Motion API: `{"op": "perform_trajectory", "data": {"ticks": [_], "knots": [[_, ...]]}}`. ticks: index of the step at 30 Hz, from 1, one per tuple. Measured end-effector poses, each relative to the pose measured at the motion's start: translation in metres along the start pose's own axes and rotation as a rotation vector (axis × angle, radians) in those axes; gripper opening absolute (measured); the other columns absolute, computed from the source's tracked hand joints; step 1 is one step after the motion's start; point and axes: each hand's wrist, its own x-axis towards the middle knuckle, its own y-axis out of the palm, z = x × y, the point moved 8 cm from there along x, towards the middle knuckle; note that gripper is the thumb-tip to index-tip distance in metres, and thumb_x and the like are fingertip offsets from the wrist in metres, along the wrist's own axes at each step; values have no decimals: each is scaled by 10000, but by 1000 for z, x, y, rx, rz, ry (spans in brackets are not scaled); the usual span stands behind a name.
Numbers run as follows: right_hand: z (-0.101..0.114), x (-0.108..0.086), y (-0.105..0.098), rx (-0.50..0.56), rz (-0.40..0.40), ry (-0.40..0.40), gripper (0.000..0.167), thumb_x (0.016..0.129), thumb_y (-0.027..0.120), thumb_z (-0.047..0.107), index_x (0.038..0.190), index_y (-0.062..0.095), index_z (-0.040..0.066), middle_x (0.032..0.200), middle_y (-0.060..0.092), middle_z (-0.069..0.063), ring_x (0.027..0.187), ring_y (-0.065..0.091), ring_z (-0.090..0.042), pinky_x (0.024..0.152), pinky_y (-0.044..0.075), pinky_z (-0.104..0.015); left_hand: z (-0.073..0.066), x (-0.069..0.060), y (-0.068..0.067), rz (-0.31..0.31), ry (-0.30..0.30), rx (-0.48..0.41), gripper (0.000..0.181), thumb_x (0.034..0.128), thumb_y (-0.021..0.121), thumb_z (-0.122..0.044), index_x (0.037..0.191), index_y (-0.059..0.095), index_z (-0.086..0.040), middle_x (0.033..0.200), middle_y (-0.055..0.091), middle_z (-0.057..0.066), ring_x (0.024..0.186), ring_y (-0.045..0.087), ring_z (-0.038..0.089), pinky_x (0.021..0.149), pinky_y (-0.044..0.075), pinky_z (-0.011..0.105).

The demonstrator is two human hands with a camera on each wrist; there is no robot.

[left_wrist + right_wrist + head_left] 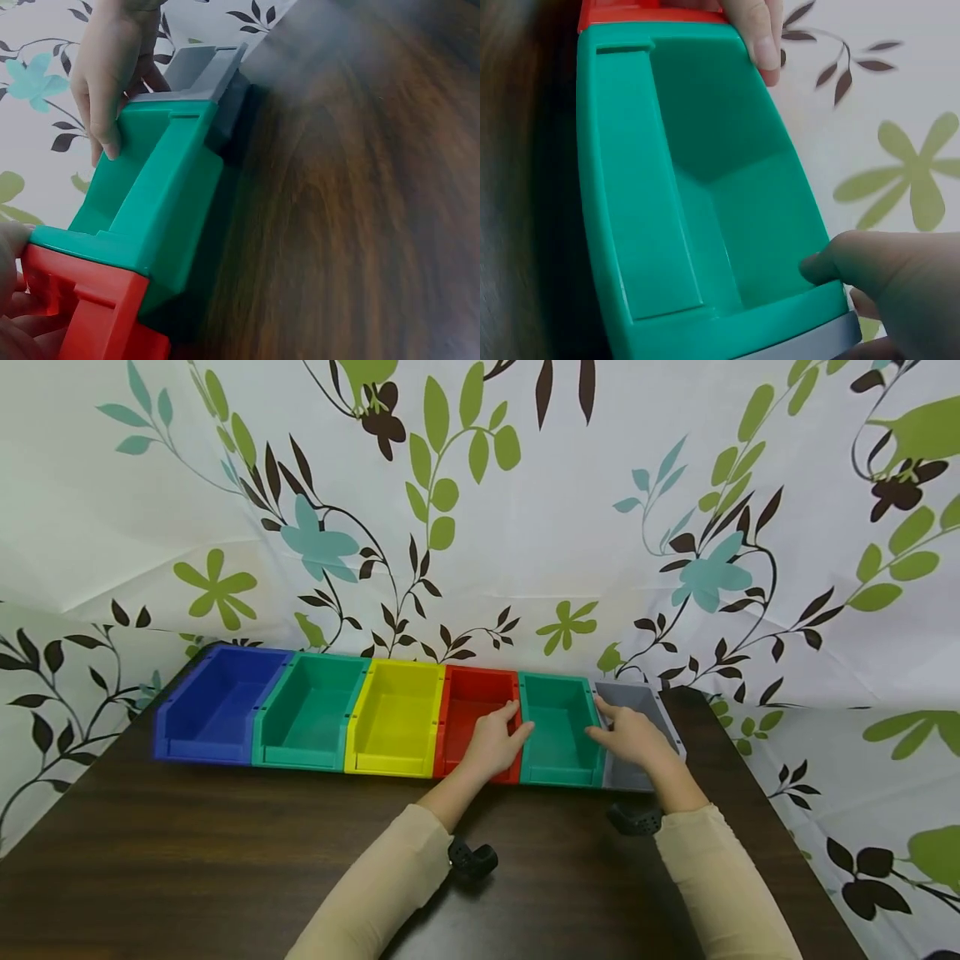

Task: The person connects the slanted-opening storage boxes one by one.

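Observation:
The right-hand green bin sits between a red bin and a grey bin. My left hand is at the wall between red and green. Its fingers reach into the red bin, with the thumb at the green rim. My right hand pinches the opposite wall, thumb inside the green bin and fingers on the grey side. In the left wrist view the right hand holds the far end of that green bin. All three bins look bare inside where visible.
Left of these, a yellow bin, another green bin and a blue bin continue the row. They stand on a dark wooden table, against a leaf-patterned cloth. A black wrist device is on the left wrist.

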Motion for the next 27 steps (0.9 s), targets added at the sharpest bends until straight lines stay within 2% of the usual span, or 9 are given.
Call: {"op": "perform_trajectory", "data": {"ticks": [3,5,7,10,15,17,21,24,27], "knots": [[-8,2,-2,-3,9,30,723,938,513,399,1517,166,139,941,611,-251,490,392,-163,481,364,-331,-4,6,7,13,4,2,538,959,549,-261,1397,420,24,1433,436,184,1340,423,290,1054,401,420],[-12,4,-4,-19,9,41,721,944,495,408,1519,154,139,1072,604,-281,615,512,-223,549,407,-365,-5,10,12,19,0,11,542,962,542,-267,1403,412,21,1439,428,181,1345,417,285,1054,400,415],[-15,6,-5,-35,7,44,714,951,475,410,1520,144,134,1304,508,-312,847,607,-347,650,467,-441,-6,14,16,21,-7,27,547,966,535,-273,1410,401,17,1448,421,175,1352,410,279,1054,400,408],[-18,10,-7,-57,6,48,698,967,439,401,1522,119,124,1460,327,-301,1185,495,-483,823,467,-579,-9,19,20,20,-17,59,552,970,524,-284,1419,392,9,1457,411,168,1360,400,270,1057,397,398],[-19,19,-9,-58,1,66,671,985,402,389,1524,92,137,1482,289,-292,1269,389,-519,866,439,-603,-13,28,21,79,-34,172,570,981,491,-323,1443,361,-15,1487,376,158,1381,370,270,1077,376,396],[-17,20,-10,-53,-10,69,667,987,394,396,1526,91,145,1482,294,-290,1263,399,-517,845,444,-580,-12,29,17,118,-37,243,590,982,477,-359,1452,348,-28,1500,362,149,1388,359,272,1092,363,404],[-7,21,-9,-65,-74,41,676,983,405,423,1520,146,105,1487,290,-288,1306,356,-498,962,399,-619,-9,26,3,158,-13,419,643,971,452,-450,1468,332,-61,1524,334,126,1404,333,268,1101,354,419],[0,23,-7,-113,-150,-16,693,976,420,451,1505,207,56,1515,243,-277,1379,259,-462,1063,282,-639,-8,21,-14,138,37,534,684,958,436,-504,1475,320,-71,1540,300,126,1424,289,281,1108,337,431],[9,27,-5,-176,-222,-91,731,969,393,513,1498,225,37,1546,174,-260,1421,153,-447,1107,171,-646,-5,16,-37,83,77,584,730,944,435,-537,1480,302,-60,1555,255,144,1444,225,311,1141,278,447]]}}
